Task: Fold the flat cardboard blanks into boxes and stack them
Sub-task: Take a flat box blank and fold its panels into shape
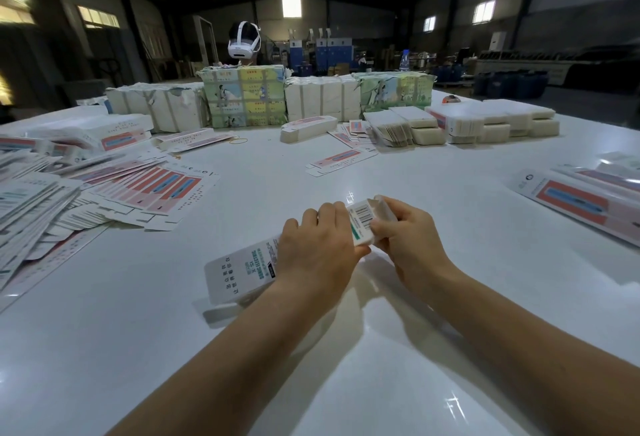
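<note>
A long white box (pixel 242 271) with green print and a barcode lies slanted on the white table (pixel 138 349) in front of me. My left hand (pixel 318 248) clamps over its middle. My right hand (pixel 403 238) pinches the box's far end, where a small flap stands up. A fanned heap of flat pink-and-blue blanks (pixel 114 189) covers the table to my left. Folded boxes (pixel 575 203) lie side by side at the right edge.
Taped bundles of blanks (pixel 244 96) form a wall across the table's far side, with white stacks (pixel 495 122) to their right. A single blank (pixel 341 158) and a yellow rubber band (pixel 239 140) lie mid-table. A person wearing a headset (pixel 243 40) stands behind the bundles.
</note>
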{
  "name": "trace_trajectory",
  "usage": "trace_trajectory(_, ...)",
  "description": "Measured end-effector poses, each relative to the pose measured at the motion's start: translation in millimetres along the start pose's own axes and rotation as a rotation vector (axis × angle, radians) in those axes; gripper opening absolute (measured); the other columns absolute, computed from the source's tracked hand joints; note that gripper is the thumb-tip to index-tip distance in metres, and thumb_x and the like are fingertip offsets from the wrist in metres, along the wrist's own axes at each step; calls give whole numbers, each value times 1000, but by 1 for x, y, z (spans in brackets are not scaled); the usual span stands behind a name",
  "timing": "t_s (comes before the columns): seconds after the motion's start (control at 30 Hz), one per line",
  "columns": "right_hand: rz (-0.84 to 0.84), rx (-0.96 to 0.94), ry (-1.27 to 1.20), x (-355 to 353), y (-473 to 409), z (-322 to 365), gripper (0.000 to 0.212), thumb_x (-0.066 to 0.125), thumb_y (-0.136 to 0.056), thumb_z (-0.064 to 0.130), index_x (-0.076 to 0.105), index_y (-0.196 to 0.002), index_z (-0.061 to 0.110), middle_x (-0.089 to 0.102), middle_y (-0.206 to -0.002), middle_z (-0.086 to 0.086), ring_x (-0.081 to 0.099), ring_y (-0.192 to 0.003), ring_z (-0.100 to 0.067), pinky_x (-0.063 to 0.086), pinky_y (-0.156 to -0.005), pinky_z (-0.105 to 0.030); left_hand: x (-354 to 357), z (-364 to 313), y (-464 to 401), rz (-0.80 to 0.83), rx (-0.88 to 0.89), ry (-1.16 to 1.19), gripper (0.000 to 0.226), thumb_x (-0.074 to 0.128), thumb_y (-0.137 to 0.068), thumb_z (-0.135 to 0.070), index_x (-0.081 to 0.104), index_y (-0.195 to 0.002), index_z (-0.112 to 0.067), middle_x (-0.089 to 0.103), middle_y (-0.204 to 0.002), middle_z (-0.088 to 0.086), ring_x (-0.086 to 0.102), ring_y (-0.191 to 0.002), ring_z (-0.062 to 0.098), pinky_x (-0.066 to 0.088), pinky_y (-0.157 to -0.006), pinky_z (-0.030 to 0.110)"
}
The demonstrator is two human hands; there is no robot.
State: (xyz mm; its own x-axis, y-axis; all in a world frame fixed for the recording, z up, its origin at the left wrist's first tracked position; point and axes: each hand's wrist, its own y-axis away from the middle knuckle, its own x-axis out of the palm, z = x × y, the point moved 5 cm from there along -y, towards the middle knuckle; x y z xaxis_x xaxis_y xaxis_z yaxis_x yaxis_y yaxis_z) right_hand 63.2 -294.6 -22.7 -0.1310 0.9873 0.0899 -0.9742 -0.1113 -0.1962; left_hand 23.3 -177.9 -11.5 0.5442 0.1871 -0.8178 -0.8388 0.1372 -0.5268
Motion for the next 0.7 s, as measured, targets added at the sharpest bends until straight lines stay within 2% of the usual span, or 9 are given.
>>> trace_trajectory(0.13,51,-144,231,5,4,6,31,48,-95,4,60,-124,7,66,-116,-5,63,-106,-17,51,-95,-33,-11,5,-2,-91,-16,118,65,36,-92,-54,31,-143,-15,56,-109,5,56,-90,24,34,-67,33)
trace_trajectory(0.2,121,-134,196,12,5,6,30,48,-97,6,59,-124,9,67,-117,-3,63,-107,-16,49,-98,-37,-11,8,-5,-49,-18,164,67,33,-89,-56,20,-147,-26,54,-111,3,55,-92,25,35,-70,34)
trace_trajectory(0.27,188,-115,128,19,8,3,31,46,-98,6,58,-125,13,66,-118,-1,63,-107,-14,49,-98,-38,-7,12,-7,23,-40,199,67,26,-83,-65,17,-143,-36,48,-111,2,52,-96,25,34,-71,35)
trace_trajectory(0.33,204,-43,84,20,6,-3,45,47,-99,11,40,-143,15,56,-134,-3,58,-117,-13,44,-104,-38,-5,15,-8,65,-82,256,60,27,-83,-67,21,-136,-41,43,-102,0,51,-96,24,32,-71,35)
trace_trajectory(0.37,211,-13,39,20,5,-6,50,47,-99,14,32,-146,18,56,-134,-1,59,-114,-10,46,-102,-34,-5,16,-8,67,-97,277,52,29,-85,-65,24,-131,-41,40,-97,-1,51,-94,24,32,-69,34)
trace_trajectory(0.43,244,26,-101,20,3,-8,42,44,-100,18,35,-141,24,66,-114,6,65,-97,-3,52,-88,-24,-8,16,-7,44,-102,279,43,27,-89,-64,30,-123,-38,39,-93,-2,52,-90,24,32,-66,33)
trace_trajectory(0.5,285,71,-247,23,3,-6,23,41,-101,24,55,-119,23,72,-96,3,67,-91,-9,53,-82,-24,-11,15,-8,22,-113,277,43,17,-87,-63,33,-117,-36,39,-91,-3,51,-85,24,31,-64,33)
trace_trajectory(0.6,305,126,-441,25,6,-3,36,44,-96,34,74,-95,15,73,-98,-6,69,-93,-17,57,-79,-28,-16,14,-11,-9,-167,295,45,8,-79,-53,34,-109,-32,36,-86,-2,43,-75,25,28,-63,34)
trace_trajectory(0.7,330,253,-596,28,7,-4,52,34,-97,43,75,-101,10,71,-107,-9,68,-97,-19,57,-81,-32,-17,13,-12,-45,-207,267,46,9,-78,-48,38,-107,-27,39,-87,-1,38,-74,24,28,-64,35)
